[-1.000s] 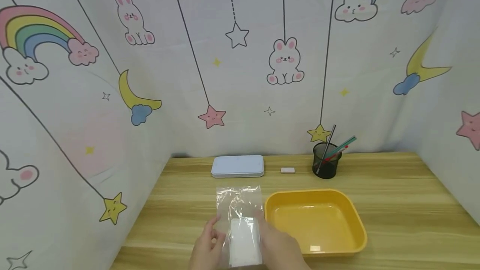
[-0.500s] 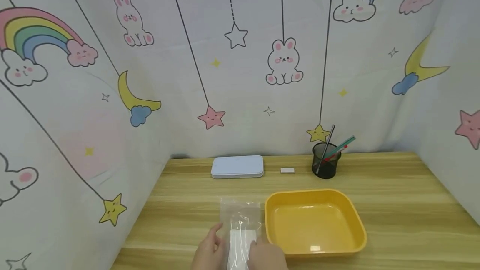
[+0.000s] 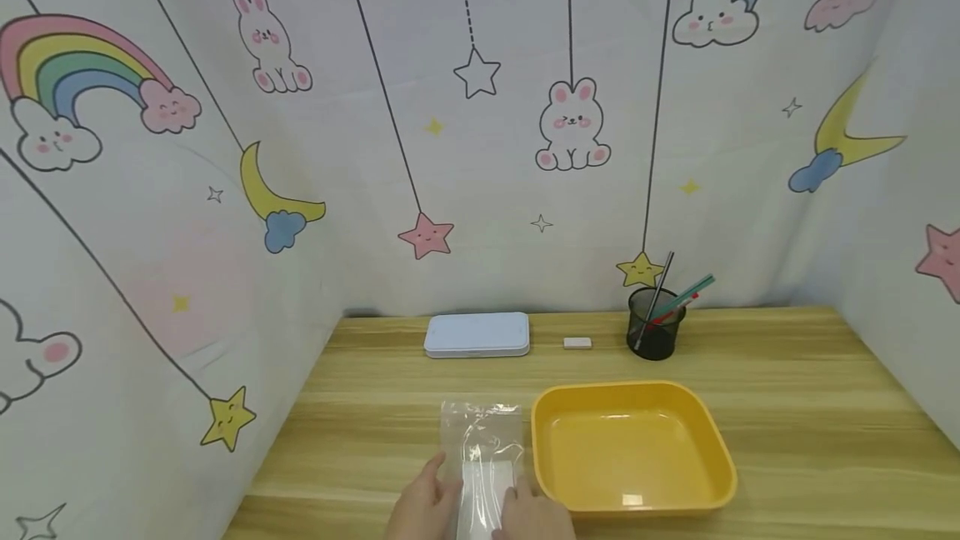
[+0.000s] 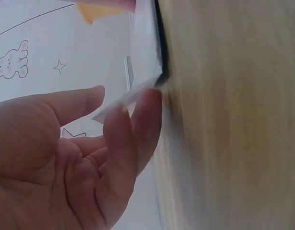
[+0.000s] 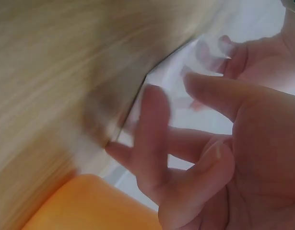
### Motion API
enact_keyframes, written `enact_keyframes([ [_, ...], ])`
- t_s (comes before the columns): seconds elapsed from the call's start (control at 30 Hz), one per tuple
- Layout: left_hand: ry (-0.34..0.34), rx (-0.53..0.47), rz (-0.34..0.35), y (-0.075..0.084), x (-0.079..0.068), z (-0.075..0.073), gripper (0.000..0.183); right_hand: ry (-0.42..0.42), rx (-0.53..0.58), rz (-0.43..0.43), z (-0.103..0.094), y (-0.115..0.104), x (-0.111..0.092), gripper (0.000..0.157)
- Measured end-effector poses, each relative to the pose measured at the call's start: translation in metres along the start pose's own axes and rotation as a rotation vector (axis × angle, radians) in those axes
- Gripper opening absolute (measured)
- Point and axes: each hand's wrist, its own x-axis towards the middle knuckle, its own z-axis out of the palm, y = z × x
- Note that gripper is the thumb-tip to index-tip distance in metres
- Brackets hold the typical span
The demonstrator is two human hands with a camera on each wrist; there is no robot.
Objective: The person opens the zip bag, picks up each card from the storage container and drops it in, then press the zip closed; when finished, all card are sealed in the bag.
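Observation:
A clear plastic bag [image 3: 483,432] with a flat white rectangular item [image 3: 486,498] inside lies on the table, its top end pointing away from me. Along its left edge is my left hand [image 3: 423,502], its fingertips touching the bag in the left wrist view, thumb held apart. My right hand [image 3: 536,515] is at the opposite edge, fingers loosely bent against the bag. In the right wrist view a gap shows between thumb and fingers. The lower end of the bag is cut off by the head view's bottom edge.
Right of the bag stands a yellow tray [image 3: 633,511], close to my right hand. Farther back are a pale pencil case [image 3: 477,334], a small white eraser-like block [image 3: 577,343] and a black mesh cup [image 3: 652,336] with pens. Printed curtains [image 3: 480,173] surround the wooden table [image 3: 360,432].
The bag has come down toward me and now lies flat on the table. My right hand has moved nearer and to the left, off the bag's upper right side.

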Motion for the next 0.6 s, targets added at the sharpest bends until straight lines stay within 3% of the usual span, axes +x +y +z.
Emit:
enact_keyframes([
  [0.17,-0.009,0.008,-0.006,0.001,0.001,0.000,0.060,-0.014,0.004,0.009,0.001,0.001,-0.001,0.054],
  [0.4,0.002,0.095,-0.020,0.003,0.000,0.002,0.074,-0.085,0.029,0.014,-0.004,0.006,0.000,0.059],
  [0.6,0.077,0.202,-0.072,0.011,-0.001,0.002,0.075,-0.075,0.055,-0.051,-0.009,0.018,-0.004,0.039],
])
